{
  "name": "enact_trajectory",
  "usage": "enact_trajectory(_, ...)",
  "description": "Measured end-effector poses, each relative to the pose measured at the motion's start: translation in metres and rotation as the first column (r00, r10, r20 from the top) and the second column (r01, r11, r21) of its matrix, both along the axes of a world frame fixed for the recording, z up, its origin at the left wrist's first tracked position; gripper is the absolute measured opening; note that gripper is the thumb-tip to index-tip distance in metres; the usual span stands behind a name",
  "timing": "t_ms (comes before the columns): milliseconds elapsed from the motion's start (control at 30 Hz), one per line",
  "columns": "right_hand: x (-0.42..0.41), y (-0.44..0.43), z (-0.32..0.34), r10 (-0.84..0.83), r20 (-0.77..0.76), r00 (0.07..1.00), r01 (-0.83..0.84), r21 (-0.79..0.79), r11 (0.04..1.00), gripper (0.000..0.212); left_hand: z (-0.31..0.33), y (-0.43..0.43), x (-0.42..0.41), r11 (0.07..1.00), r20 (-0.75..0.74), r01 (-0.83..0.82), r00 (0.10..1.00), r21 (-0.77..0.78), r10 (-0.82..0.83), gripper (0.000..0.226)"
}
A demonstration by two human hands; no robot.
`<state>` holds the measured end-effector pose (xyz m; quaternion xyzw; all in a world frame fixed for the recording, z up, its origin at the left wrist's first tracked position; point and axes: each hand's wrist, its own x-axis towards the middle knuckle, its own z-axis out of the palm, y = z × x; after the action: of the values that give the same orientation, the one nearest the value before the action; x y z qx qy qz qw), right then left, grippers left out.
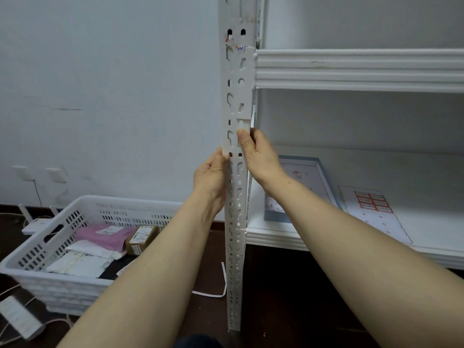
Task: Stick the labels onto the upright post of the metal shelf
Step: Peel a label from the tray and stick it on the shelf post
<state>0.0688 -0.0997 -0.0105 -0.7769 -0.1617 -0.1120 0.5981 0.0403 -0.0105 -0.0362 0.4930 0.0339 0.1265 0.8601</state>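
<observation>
Your left hand (209,173) grips the post (236,96) at its left edge. Your right hand (258,154) pinches the post from the right, thumb flat on its face just below a pale label (243,123) (white on white, edges barely visible). Best now to rub the thumb up over the label, middle outward, so the corners seat across the holes. Both hands' fingers are hidden behind the post. The sheet (371,204) on the shelf (439,209) is unreadable.
</observation>
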Motion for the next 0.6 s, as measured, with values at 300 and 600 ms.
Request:
enact_trajectory(300,-0.003,-0.003,0.000,0.043,-0.052,0.998,-0.041,0.045,0.998,0.039,-0.005,0.004,-0.001,0.998,-0.005,0.042,0.999,0.057,-0.041,0.025)
enact_trajectory(600,-0.018,0.004,-0.019,-0.004,0.013,1.000,0.003,0.070,0.998,0.036,-0.002,0.024,-0.001,0.983,-0.043,0.183,0.982,0.020,-0.182,0.035)
